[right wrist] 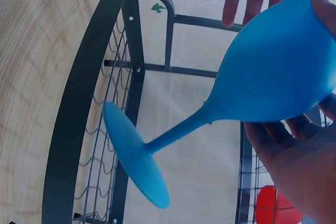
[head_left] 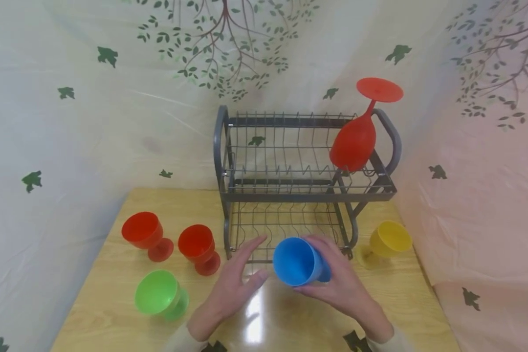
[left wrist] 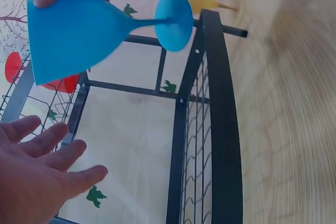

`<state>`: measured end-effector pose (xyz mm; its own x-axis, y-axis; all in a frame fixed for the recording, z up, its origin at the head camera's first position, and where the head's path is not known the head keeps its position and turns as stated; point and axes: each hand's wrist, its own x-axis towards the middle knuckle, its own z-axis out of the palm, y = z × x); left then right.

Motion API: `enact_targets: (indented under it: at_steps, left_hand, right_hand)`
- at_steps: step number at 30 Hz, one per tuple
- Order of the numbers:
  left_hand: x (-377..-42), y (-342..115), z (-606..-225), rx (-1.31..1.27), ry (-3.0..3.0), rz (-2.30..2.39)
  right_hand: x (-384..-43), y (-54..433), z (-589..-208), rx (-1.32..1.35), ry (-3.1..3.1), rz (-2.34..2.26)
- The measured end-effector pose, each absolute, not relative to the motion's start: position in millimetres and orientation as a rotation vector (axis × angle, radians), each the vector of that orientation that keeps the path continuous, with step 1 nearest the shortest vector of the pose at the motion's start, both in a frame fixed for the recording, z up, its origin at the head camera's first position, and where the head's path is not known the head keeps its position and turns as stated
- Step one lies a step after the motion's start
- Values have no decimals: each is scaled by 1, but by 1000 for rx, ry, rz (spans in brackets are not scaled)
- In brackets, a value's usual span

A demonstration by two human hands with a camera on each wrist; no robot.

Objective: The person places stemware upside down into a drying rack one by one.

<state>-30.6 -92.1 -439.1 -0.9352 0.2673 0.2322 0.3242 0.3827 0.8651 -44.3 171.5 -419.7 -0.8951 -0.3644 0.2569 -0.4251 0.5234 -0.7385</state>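
Note:
A blue plastic goblet (head_left: pixel 297 262) is held by my right hand (head_left: pixel 336 274), whose fingers and thumb curl round the bowl near its rim. Its mouth tilts toward the head camera. In the right wrist view the stem and round foot (right wrist: pixel 137 156) hang free of the hand. My left hand (head_left: pixel 235 283) is just left of the goblet with fingers spread and nothing in them; the left wrist view shows these loose fingers (left wrist: pixel 79 177) apart from the blue bowl. Behind both hands stands a two-tier dark dish rack (head_left: pixel 305 197).
A red goblet (head_left: pixel 354 142) rests upside down, leaning, on the rack's upper right. Left on the table (head_left: pixel 110 303) stand a red goblet (head_left: pixel 143 230), another red goblet (head_left: pixel 197 244) and a green goblet (head_left: pixel 158 293). A yellow goblet (head_left: pixel 389 239) stands right of the rack.

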Motion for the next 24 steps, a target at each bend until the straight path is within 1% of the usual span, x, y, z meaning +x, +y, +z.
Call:
enact_targets:
  at_steps: [7,16,24]
  left_hand:
    - [-28,-87,-432,-502,-2553,-1705]
    - [-27,-82,-430,-472,-2535,-1763]
    - [-25,-80,-431,-427,-2525,-1774]
  right_hand:
    - [-43,160,-417,753,-2645,1198]
    - [-45,145,-420,854,-2567,878]
    - [-48,136,-421,925,-2512,772]
